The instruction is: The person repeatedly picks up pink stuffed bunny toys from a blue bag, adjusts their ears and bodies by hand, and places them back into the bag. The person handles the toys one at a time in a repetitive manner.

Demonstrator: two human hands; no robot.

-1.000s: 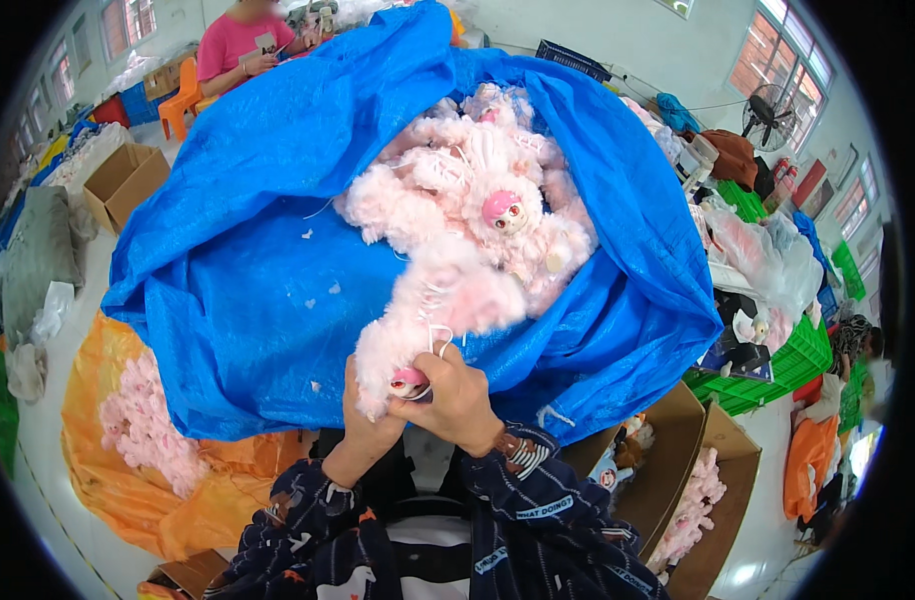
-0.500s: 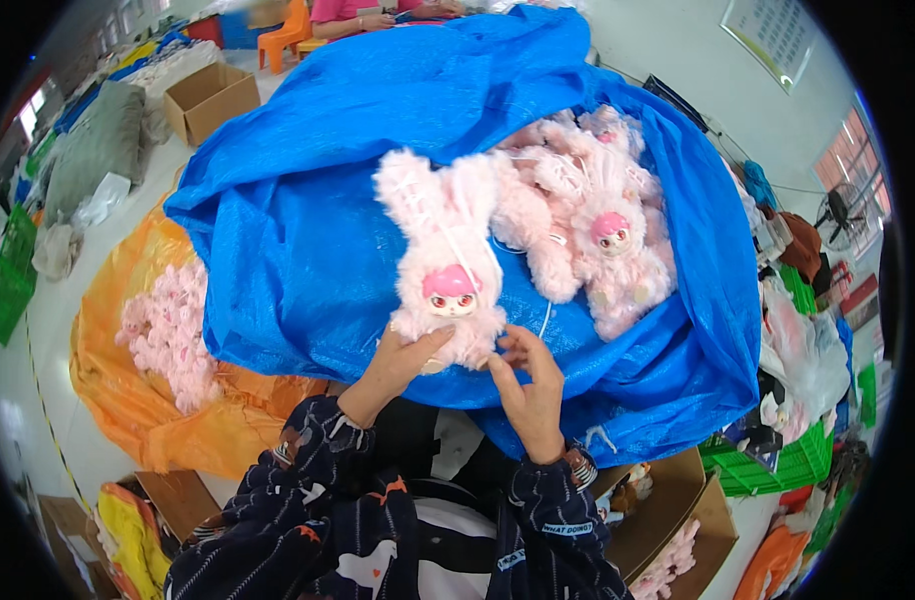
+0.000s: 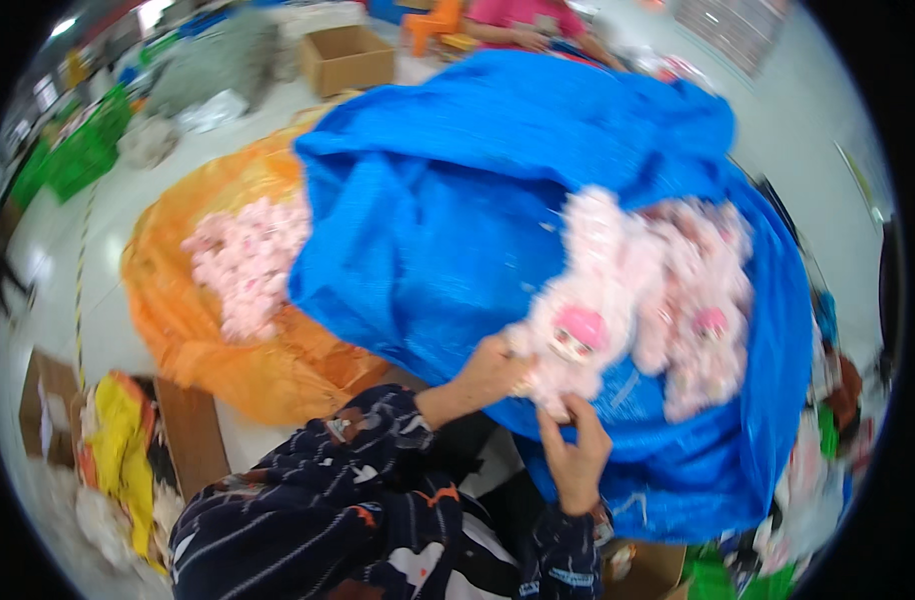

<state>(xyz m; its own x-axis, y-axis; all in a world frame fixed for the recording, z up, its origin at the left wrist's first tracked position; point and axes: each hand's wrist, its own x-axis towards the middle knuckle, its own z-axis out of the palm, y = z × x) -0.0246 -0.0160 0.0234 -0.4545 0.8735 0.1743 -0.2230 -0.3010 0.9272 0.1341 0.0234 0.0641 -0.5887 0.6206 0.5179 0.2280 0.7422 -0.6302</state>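
Observation:
A pink plush bunny doll [image 3: 551,371] with long ears, a pink cap of hair and a small face lies tilted at the near edge of a blue woven sack [image 3: 428,250]. My left hand [image 3: 485,378] has its fingers closed on the doll's lower left side. With thumb and fingers, my right hand [image 3: 576,450] pinches a foot at the doll's bottom. Motion smears both hands a little. Beside it in the sack, more pink plush dolls [image 3: 711,365] are heaped on the right, partly blurred.
Left of the blue sack stands an orange sack [image 3: 168,330] holding small pink plush pieces [image 3: 248,265]. Cardboard boxes are at the far left [image 3: 348,62] and lower left [image 3: 191,430]. A person in a pink top [image 3: 493,30] sits beyond the blue sack. Green crates [image 3: 93,150] line the left.
The view has turned left, so the scene sits further right and lower. The doll leans more to the right. My right hand now pinches its foot.

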